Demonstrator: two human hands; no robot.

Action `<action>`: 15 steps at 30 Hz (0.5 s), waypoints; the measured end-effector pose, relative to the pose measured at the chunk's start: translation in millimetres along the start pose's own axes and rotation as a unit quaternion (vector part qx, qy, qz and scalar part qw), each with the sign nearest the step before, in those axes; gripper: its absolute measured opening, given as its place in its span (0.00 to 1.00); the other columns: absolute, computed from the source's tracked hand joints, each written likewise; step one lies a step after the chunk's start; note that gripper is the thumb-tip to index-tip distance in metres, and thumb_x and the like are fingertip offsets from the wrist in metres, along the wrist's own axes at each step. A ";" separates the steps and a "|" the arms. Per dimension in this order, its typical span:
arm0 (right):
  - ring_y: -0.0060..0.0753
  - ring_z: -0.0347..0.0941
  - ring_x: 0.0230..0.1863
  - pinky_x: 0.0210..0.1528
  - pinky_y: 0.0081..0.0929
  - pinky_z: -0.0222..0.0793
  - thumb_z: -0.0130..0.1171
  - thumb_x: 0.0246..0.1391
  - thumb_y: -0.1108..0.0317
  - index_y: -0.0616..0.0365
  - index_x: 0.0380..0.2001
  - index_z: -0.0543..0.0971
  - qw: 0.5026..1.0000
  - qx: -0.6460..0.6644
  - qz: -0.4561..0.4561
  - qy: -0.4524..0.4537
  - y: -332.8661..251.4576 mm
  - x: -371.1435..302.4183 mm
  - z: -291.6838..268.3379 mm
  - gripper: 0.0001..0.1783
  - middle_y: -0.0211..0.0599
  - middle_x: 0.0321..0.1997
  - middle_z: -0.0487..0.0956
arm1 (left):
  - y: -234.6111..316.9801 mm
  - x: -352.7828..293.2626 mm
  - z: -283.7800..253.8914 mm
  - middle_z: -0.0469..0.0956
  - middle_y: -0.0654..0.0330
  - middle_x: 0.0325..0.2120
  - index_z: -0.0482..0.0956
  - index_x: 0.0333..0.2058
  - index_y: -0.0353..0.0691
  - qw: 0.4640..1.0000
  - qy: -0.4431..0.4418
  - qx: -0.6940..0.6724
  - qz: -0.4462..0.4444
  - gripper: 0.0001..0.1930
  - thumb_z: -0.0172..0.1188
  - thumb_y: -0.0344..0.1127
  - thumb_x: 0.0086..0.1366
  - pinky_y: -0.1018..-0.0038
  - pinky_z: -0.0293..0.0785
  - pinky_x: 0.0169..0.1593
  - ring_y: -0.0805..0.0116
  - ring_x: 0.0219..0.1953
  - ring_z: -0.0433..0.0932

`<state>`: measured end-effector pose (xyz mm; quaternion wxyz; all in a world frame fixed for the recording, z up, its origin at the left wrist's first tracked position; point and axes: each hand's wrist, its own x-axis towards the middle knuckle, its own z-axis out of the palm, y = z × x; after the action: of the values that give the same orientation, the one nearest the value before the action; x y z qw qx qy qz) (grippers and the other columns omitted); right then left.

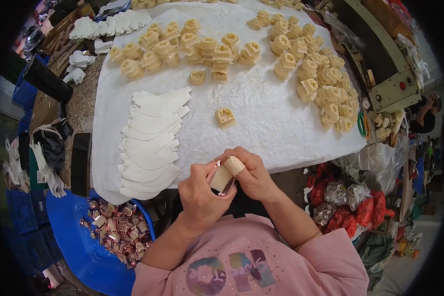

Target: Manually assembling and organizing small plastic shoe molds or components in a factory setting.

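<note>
Close to my body, just off the table's near edge, both hands grip a small block-like part [221,179] with a flat cream face and shiny pink metallic edges. My left hand [198,191] is closed round its left side. My right hand [255,173] closes on the upper right side, its thumb covered by a beige wrap [235,166]. Beyond the hands, a single cream moulded plastic piece [225,118] sits on the white table cover [261,138]. To its left lies an overlapping row of white flat cut-outs [150,143]. The held part's underside is hidden.
Piles of cream moulded pieces [165,49] stand at the far left and right. A blue tub [74,237] at lower left holds many shiny pink parts [118,229]. A dark flat rectangular object [81,163] borders the table's left. Red plastic bags [375,209] lie at right.
</note>
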<state>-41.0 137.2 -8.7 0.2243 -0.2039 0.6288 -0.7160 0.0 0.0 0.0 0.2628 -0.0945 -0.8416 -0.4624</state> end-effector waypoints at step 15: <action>0.28 0.72 0.44 0.47 0.24 0.68 0.45 0.64 0.65 0.60 0.46 0.73 0.992 -0.082 0.005 0.097 6.9 2.5 26.6 0.13 0.34 0.43 0.75 | -10.6 -6.2 -7.5 0.75 0.54 0.22 0.67 0.36 0.32 0.992 0.040 0.118 0.005 0.26 0.73 0.29 0.42 0.74 0.75 0.26 0.62 0.22 0.78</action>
<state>-27.4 113.4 -12.1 0.1482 -0.1481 0.7051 -0.6774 3.7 -11.6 -7.7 0.3079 -0.0483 -0.8787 -0.3615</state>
